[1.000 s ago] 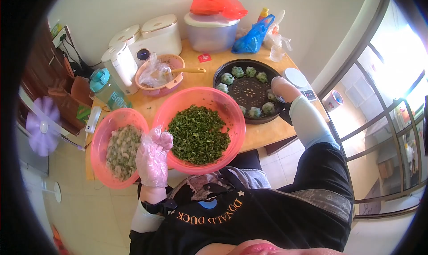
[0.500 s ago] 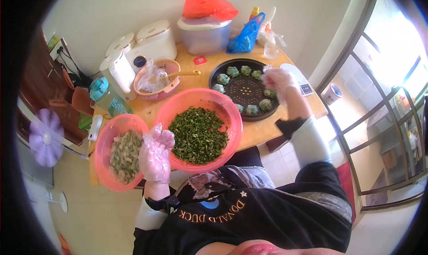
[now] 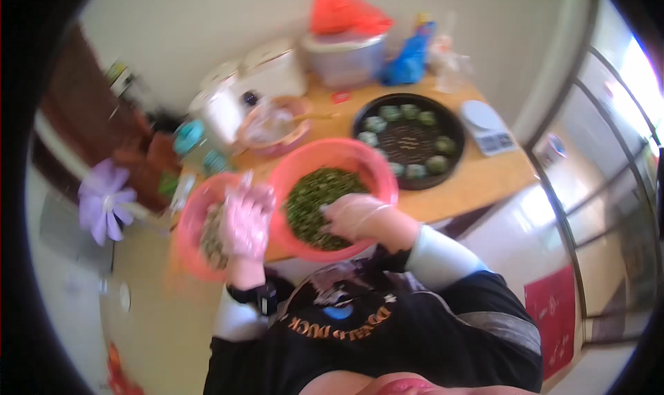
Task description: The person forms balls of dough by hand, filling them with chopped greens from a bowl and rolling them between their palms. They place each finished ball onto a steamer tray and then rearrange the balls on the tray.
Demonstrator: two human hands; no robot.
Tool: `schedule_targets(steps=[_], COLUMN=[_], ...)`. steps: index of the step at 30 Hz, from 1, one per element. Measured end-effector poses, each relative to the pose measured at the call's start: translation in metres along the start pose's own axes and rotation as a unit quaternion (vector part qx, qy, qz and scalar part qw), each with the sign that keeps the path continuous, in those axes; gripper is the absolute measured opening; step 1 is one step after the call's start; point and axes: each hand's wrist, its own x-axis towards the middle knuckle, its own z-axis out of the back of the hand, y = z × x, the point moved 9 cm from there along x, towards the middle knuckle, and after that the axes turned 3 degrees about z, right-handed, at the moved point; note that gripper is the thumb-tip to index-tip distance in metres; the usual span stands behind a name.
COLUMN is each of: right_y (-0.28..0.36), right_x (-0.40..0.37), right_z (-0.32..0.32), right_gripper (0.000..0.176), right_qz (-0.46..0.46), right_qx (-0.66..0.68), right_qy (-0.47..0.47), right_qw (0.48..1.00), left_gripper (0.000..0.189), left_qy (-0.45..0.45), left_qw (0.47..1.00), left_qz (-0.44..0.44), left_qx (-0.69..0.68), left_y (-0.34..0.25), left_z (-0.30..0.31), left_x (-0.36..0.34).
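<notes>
A pink bowl point(image 3: 384, 181) holds chopped green leaves point(image 3: 311, 198). My right hand point(image 3: 353, 217), in a clear plastic glove, has its fingers down in the leaves; its fingertips are hidden and blurred. My left hand point(image 3: 247, 219), also gloved, is held palm up with its fingers spread and nothing on it. It is over the right side of a smaller pink bowl point(image 3: 188, 239) with a pale green mixture point(image 3: 213, 239). Behind the bowls, a round black tray point(image 3: 408, 145) holds several green balls point(image 3: 436, 164) around its edge.
A kitchen scale point(image 3: 492, 129) stands right of the tray. At the back are a lidded tub point(image 3: 346, 60), a blue bag point(image 3: 409, 62) and white appliances point(image 3: 273, 70). Another bowl point(image 3: 299, 134) and a teal bottle point(image 3: 197, 146) stand at the left. A purple fan point(image 3: 107, 201) is beyond the table.
My right hand has moved from the tray down and left into the leaves. My left hand stays beside the smaller bowl. The whole view has shifted and blurred.
</notes>
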Motion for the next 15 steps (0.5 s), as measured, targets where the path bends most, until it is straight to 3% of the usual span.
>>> schedule_targets(steps=[2,4,8,11,12,14,15], right_y=[0.0,0.003,0.025,0.025,0.025,0.021,0.021], right_x=[0.004,-0.003,-0.004,-0.003,-0.003,0.0,0.001], right_z=[-0.005,0.01,0.02,0.023,0.025,0.02,0.02], right_gripper=[0.038,0.037,0.034,0.034,0.036,0.038,0.038], right_qz=[0.063,0.0,0.013,-0.028,-0.049,-0.065,-0.064], right_qx=[-0.036,-0.003,-0.044,-0.021,-0.005,0.001,-0.001], right_qy=[-0.001,-0.006,0.061,0.076,0.082,0.095,0.096], right_qw=[0.997,1.0,0.997,0.996,0.995,0.993,0.993], left_gripper=[0.045,0.043,0.039,0.029,0.029,0.037,0.048], left_qy=[-0.049,0.004,-0.103,-0.244,-0.248,-0.068,-0.011], left_qw=[0.998,0.993,0.978,0.912,0.912,0.843,0.762], left_qz=[-0.032,-0.115,-0.177,-0.097,-0.096,-0.053,-0.018], left_qx=[-0.023,0.005,0.046,0.314,0.312,0.531,0.647], left_y=[-0.039,-0.092,-0.17,-0.189,-0.191,-0.175,-0.164], left_z=[0.004,0.014,0.071,0.121,0.134,0.128,0.13], left_x=[-0.003,-0.007,-0.026,-0.038,-0.041,-0.031,-0.02])
